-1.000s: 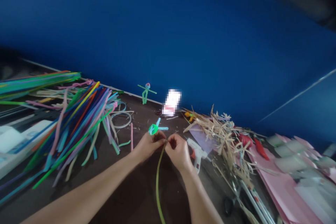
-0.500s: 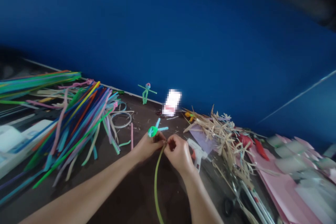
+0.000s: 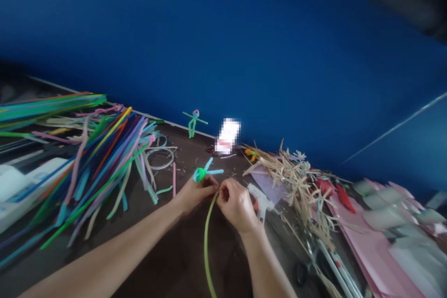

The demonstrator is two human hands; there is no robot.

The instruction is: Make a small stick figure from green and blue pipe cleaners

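Observation:
My left hand (image 3: 194,193) is closed in a pinch on a small pipe-cleaner piece (image 3: 200,173) with a green coiled head and light blue arms. My right hand (image 3: 236,206) is closed too, its fingertips meeting the left ones at the top of a long yellow-green pipe cleaner (image 3: 206,247) that runs down toward me between my forearms. Both hands hover just above the dark table (image 3: 167,260). A finished green stick figure (image 3: 193,122) stands against the blue wall (image 3: 244,56) behind.
A big heap of coloured pipe cleaners (image 3: 98,158) lies at the left. A white glue gun (image 3: 261,201) sits right of my right hand. Dried straw (image 3: 296,177), red pieces, scissors (image 3: 307,267) and pink paper sheets (image 3: 373,242) fill the right side.
Both hands have shifted slightly left and closer together. The yellow-green pipe cleaner's lower part has swung a little to the left.

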